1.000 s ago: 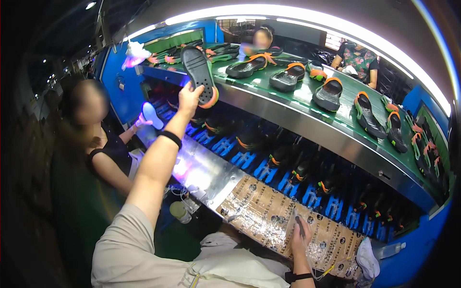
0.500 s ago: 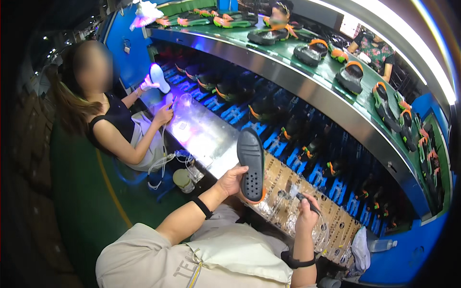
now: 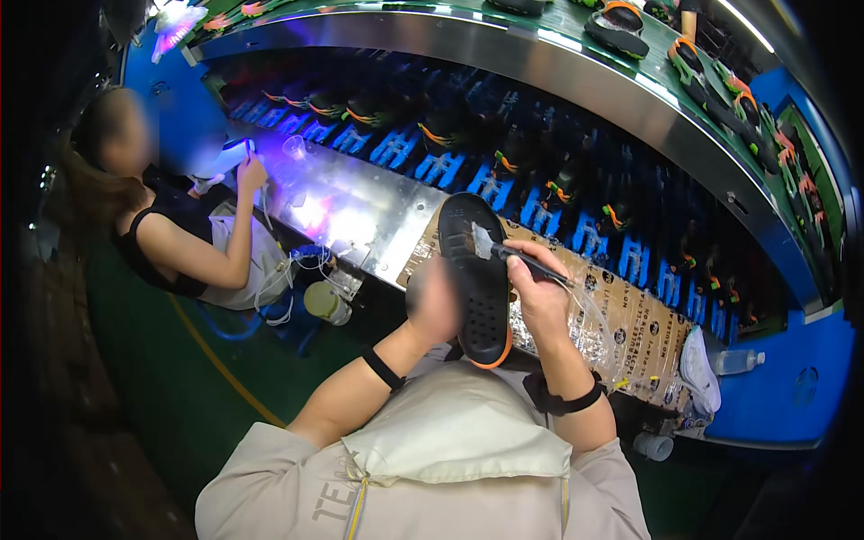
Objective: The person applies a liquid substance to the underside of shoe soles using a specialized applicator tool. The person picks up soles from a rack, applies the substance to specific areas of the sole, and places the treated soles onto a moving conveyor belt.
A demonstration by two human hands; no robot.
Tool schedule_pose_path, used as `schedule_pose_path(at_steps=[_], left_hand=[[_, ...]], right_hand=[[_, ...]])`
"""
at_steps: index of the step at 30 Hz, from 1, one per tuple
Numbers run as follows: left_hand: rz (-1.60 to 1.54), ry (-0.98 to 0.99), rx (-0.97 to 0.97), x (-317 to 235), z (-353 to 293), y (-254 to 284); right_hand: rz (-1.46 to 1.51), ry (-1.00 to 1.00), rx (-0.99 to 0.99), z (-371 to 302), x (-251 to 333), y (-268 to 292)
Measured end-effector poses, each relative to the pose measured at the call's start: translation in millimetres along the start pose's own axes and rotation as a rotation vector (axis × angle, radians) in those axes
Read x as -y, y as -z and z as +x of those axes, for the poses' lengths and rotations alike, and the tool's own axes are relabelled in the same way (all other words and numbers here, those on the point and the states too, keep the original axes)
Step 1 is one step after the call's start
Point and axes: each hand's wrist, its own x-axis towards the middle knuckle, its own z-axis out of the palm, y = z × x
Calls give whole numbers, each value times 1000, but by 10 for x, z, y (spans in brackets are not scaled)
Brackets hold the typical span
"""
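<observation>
My left hand (image 3: 434, 304), partly blurred, grips the left edge of a black shoe sole (image 3: 484, 310) with an orange rim at its heel end. The sole stands toe-up in front of me, its holed heel part nearest my body. In my closed right hand (image 3: 544, 295) is a black-handled brush (image 3: 533, 262) with a pale, flat head and a thin clear tube trailing from its back end. That pale head lies against the upper part of the sole.
Cardboard wrapped in clear film (image 3: 621, 324) covers the bench, with a metal top (image 3: 360, 238) to its left. Beyond runs a row of blue holders (image 3: 540, 214) below a raised green conveyor carrying shoes. A co-worker (image 3: 184, 234) sits at left. A plastic bottle (image 3: 738, 362) lies far right.
My right hand has brought the brush up and left onto the sole. The view has shifted, with less of the conveyor showing. The co-worker's hands have come closer together.
</observation>
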Motion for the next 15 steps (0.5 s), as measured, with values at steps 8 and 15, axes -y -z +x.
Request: schedule_pose_path(at_steps=[8, 15], left_hand=[[-21, 32, -1, 118, -61, -79], [1, -6, 3, 141, -88, -155]], right_hand=[[-47, 100, -79, 80, 28, -138], [-196, 234, -147, 46, 56, -226]])
